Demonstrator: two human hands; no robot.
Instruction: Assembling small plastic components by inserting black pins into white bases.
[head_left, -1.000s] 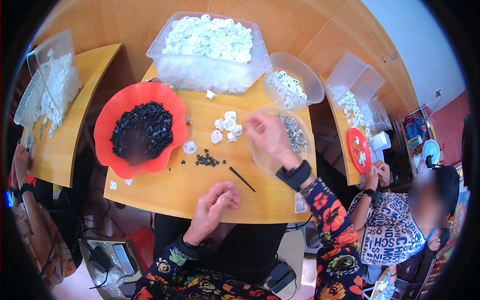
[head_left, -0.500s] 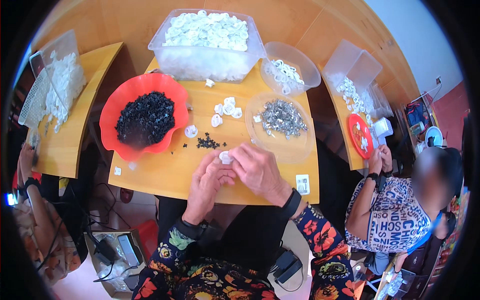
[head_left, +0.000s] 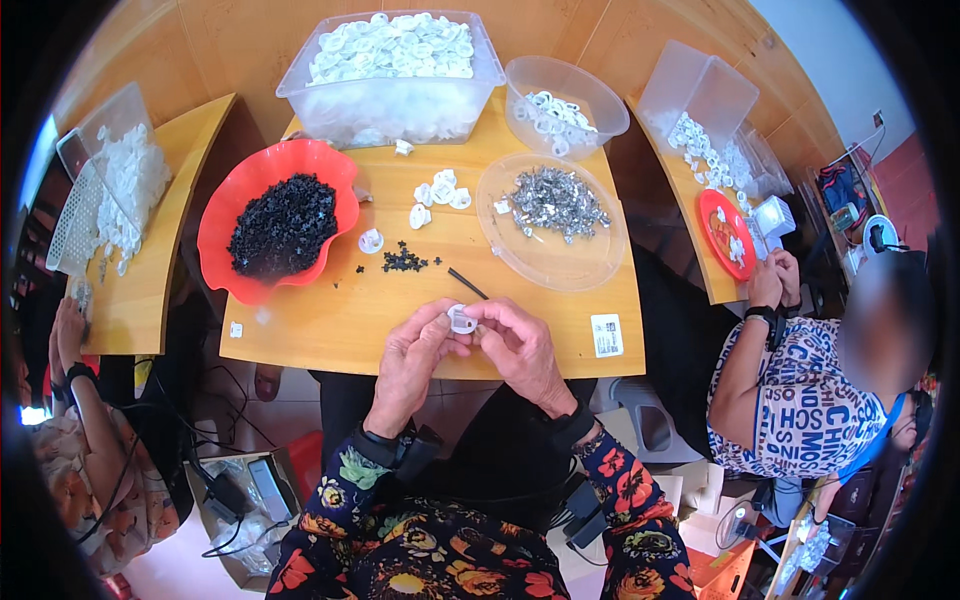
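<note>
Near the table's front edge, a small round white plastic part with a cut-out is held between my two hands. My left hand is closed on its left side, thumb on top. On the right side, the fingers of my right hand pinch the same part. Just beyond my fingers lies a thin black rod. A small heap of black cross-shaped pieces lies farther out, with a single white round part beside it. Several white plastic parts sit behind that heap.
A wavy red bowl of black pieces stands left. At right lies a clear round tray of small metal pieces. Behind are a clear bin and clear bowl of white parts. People work at side tables, including one at right.
My view has shifted, so the table items appear higher. My right hand has turned, showing more of the white part. The black rod now shows on the table beyond my hands.
</note>
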